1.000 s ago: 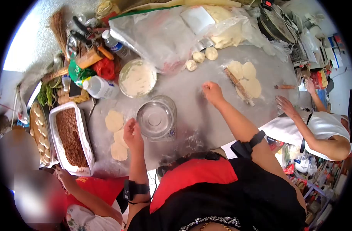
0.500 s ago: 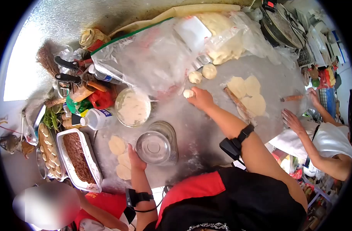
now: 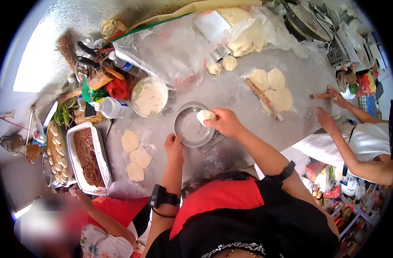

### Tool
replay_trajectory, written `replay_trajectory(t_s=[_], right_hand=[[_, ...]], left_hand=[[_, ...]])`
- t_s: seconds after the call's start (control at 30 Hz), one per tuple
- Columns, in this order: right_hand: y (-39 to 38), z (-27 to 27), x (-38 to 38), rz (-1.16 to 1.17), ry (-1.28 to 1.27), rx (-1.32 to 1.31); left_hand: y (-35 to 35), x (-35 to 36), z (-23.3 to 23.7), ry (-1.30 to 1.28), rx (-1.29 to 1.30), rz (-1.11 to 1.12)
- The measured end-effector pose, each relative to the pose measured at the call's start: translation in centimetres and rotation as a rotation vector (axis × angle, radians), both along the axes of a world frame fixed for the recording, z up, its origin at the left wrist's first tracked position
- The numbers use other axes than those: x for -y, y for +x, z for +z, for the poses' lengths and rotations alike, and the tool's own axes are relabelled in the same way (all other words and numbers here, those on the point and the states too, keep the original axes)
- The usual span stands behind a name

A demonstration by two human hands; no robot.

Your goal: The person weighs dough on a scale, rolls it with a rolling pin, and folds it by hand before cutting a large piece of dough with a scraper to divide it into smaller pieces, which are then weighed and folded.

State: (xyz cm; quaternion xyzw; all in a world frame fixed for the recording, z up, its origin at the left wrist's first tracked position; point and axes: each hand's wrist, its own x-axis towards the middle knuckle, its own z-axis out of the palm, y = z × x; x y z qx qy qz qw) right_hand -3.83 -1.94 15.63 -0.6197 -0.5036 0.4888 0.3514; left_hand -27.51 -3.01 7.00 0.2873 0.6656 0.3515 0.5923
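My right hand is closed round a small white dough piece, over the right side of a shallow metal bowl. My left hand grips the bowl's near left rim between thumb and fingers. A dark flat patch shows under the bowl's lower right edge; the rest of it is hidden. Two dough balls sit further back, beside a large dough mass partly under plastic. Flat dough rounds lie to the left of my left hand.
A bowl of flour stands left of the metal bowl. A white tray of brown filling is at the left. On the right, a rolling pin lies across several dough rounds. One co-worker's hands reach in at right; another person sits lower left.
My right hand has brought the dough piece back from near the dough balls to over the metal bowl. My left hand has closed on the rim, and the bowl has shifted right and away.
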Motion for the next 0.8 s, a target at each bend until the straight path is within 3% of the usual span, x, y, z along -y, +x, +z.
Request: replay_trajectory(t_s=[0.17, 0.27, 0.37, 0.47, 0.8], right_hand=[[-1.3, -1.0, -0.3, 0.011, -0.025, 0.269], [1.0, -7.9, 1.2, -0.15, -0.017, 0.488], [1.3, -10.7, 5.2, 0.0, -0.173, 0.271], [0.4, -10.0, 6.8, 0.003, -0.451, -0.058], [3.2, -11.9, 11.3, -0.157, -0.49, -0.291]], left_hand=[[0.8, -0.8, 0.9, -0.007, -0.035, 0.073], [-0.6, 1.1, 1.4, -0.11, -0.02, 0.171], [-1.6, 3.8, -0.2, -0.204, 0.034, 0.137], [-1.7, 5.6, -0.8, -0.255, 0.033, 0.115], [-4.9, 6.5, -1.7, -0.215, -0.015, 0.13]])
